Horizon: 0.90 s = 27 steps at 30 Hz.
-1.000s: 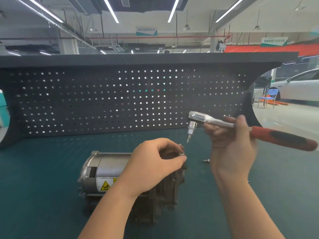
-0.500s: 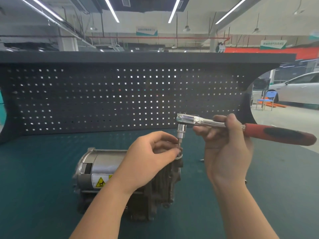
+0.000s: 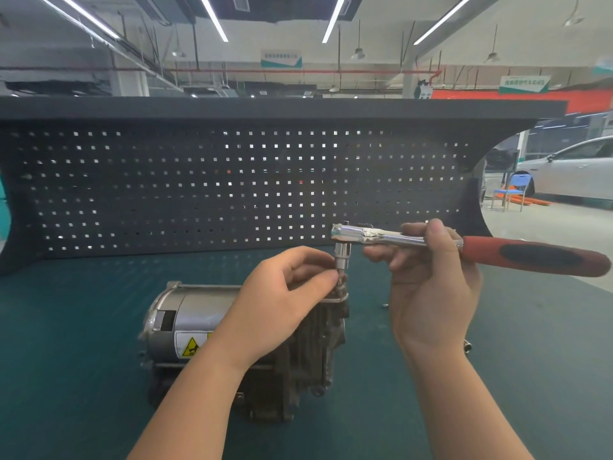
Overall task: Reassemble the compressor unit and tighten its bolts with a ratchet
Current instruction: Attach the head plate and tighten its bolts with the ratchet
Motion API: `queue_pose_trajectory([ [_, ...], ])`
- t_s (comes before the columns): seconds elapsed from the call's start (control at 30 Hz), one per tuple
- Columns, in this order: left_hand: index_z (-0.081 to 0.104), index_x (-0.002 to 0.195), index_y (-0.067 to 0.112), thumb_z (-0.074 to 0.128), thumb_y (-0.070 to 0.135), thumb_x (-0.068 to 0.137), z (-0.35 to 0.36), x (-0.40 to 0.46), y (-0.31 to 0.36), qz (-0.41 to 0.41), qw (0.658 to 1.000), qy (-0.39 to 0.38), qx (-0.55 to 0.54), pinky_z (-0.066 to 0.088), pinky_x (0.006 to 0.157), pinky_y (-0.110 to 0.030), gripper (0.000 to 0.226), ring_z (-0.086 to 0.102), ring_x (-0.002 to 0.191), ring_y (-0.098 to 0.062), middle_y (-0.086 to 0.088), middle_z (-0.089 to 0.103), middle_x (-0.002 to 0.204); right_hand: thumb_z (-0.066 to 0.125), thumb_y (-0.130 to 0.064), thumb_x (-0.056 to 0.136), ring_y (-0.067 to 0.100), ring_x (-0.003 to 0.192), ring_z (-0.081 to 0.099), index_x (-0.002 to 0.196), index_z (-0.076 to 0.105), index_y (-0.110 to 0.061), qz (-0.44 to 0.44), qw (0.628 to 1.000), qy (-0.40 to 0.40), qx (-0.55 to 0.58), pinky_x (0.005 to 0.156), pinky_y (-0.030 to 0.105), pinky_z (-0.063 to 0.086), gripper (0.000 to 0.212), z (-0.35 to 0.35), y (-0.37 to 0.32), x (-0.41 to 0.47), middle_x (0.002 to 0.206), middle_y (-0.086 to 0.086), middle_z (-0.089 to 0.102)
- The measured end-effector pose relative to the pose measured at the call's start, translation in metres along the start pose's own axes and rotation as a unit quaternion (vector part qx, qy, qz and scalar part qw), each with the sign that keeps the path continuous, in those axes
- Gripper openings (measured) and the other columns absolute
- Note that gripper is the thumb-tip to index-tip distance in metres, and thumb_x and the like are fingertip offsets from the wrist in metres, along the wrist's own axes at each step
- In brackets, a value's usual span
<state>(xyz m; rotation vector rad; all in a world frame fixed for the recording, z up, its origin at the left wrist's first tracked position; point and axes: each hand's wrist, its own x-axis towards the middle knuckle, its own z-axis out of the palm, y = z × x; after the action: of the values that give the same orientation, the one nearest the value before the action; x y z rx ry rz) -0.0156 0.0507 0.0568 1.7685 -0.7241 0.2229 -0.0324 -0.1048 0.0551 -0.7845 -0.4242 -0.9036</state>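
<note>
Compressor unit [image 3: 232, 336] lies on its side on the green bench mat [image 3: 66, 343]; a yellow warning triangle label [image 3: 190, 347] faces you, its text unreadable. Your right hand [image 3: 431, 287] grips the ratchet [image 3: 464, 249] on its chrome shank, red-and-black handle pointing to 3 o'clock. The socket [image 3: 342, 257] stands upright over the unit's top bracket. Your left hand [image 3: 282, 300], at 9 o'clock of the socket, pinches its lower end with curled fingertips. A loose small socket [image 3: 467, 345] lies at 4 o'clock of the unit.
</note>
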Motion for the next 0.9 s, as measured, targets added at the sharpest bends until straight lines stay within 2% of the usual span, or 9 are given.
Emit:
queue_pose_trajectory([
  [0.1,0.073,0.096,0.026,0.06,0.031,0.095,-0.001,0.0,0.001,0.0,1.0,0.013,0.003,0.05,0.09,-0.03,0.014,0.07,0.096,-0.005,0.012,0.075,0.094,0.051,-0.017,0.09,0.03,0.048,0.065,0.07,0.065,-0.01,0.013,1.0,0.003,0.014,0.063,0.029,0.054,0.026,-0.001,-0.002,0.002,0.041,0.003,0.047],
  [0.23,0.074,0.098,0.032,0.064,0.055,0.083,0.005,0.001,0.005,0.004,0.999,0.022,-0.029,0.052,0.092,-0.035,0.029,0.071,0.095,-0.007,0.012,0.076,0.094,0.048,-0.012,0.095,0.029,0.048,0.063,0.072,0.062,-0.005,0.074,0.996,-0.014,0.043,0.059,0.029,0.053,0.028,-0.002,-0.006,0.008,0.042,0.005,0.044],
  [0.4,0.076,0.085,0.044,0.073,0.051,0.061,0.015,0.007,0.01,0.021,0.996,0.06,-0.07,0.053,0.078,-0.015,0.025,0.071,0.088,0.0,0.015,0.076,0.087,0.048,-0.013,0.095,0.027,0.045,0.059,0.07,0.061,-0.005,0.112,0.992,0.001,0.063,0.056,0.026,0.051,0.029,0.001,-0.008,0.01,0.041,0.006,0.04],
  [0.5,0.078,0.088,0.032,0.078,0.034,0.072,0.016,0.009,0.012,0.026,0.993,0.069,-0.089,0.055,0.081,-0.018,0.017,0.071,0.088,-0.001,0.013,0.077,0.089,0.052,-0.016,0.092,0.026,0.045,0.06,0.066,0.065,-0.013,0.03,0.998,-0.043,-0.016,0.056,0.024,0.049,0.029,0.005,-0.011,0.003,0.044,0.003,0.046],
  [0.57,0.079,0.09,0.027,0.079,0.028,0.072,0.017,0.008,0.011,0.028,0.992,0.061,-0.106,0.055,0.081,-0.018,0.018,0.07,0.089,0.0,0.011,0.077,0.091,0.055,-0.024,0.09,0.016,0.048,0.059,0.068,0.066,-0.019,-0.069,0.986,-0.082,-0.127,0.056,0.02,0.046,0.025,0.007,-0.013,-0.003,0.047,0.0,0.051],
  [0.7,0.079,0.091,0.022,0.076,0.035,0.066,0.018,0.006,0.012,0.023,0.989,0.079,-0.124,0.056,0.087,-0.03,0.029,0.072,0.092,-0.01,0.006,0.077,0.091,0.043,-0.045,0.1,-0.001,0.061,0.051,0.084,0.057,-0.022,-0.273,0.888,-0.126,-0.349,0.061,0.014,0.04,0.031,0.008,-0.01,-0.013,0.069,-0.018,0.053],
  [0.8,0.08,0.089,0.023,0.073,0.04,0.069,0.019,0.003,0.014,0.014,0.988,0.075,-0.134,0.058,0.085,-0.03,0.027,0.073,0.09,-0.011,0.005,0.078,0.089,0.031,-0.056,0.102,-0.003,0.066,0.051,0.092,0.052,-0.03,-0.311,0.831,-0.144,-0.439,0.06,0.014,0.04,0.034,0.009,-0.008,-0.02,0.077,-0.023,0.053],
  [0.83,0.08,0.09,0.024,0.071,0.041,0.071,0.018,0.003,0.013,0.011,0.989,0.071,-0.131,0.058,0.084,-0.028,0.027,0.073,0.089,-0.012,0.004,0.078,0.088,0.033,-0.057,0.101,-0.005,0.065,0.053,0.09,0.053,-0.033,-0.301,0.836,-0.152,-0.433,0.059,0.01,0.039,0.033,0.01,-0.007,-0.021,0.078,-0.024,0.057],
  [0.9,0.08,0.088,0.027,0.071,0.037,0.077,0.017,0.003,0.012,0.002,0.991,0.075,-0.112,0.058,0.083,-0.027,0.017,0.073,0.088,-0.014,0.004,0.077,0.086,0.045,-0.047,0.099,-0.006,0.058,0.054,0.083,0.059,-0.031,-0.242,0.898,-0.158,-0.333,0.057,0.006,0.038,0.027,0.009,-0.008,-0.017,0.067,-0.021,0.059],
])
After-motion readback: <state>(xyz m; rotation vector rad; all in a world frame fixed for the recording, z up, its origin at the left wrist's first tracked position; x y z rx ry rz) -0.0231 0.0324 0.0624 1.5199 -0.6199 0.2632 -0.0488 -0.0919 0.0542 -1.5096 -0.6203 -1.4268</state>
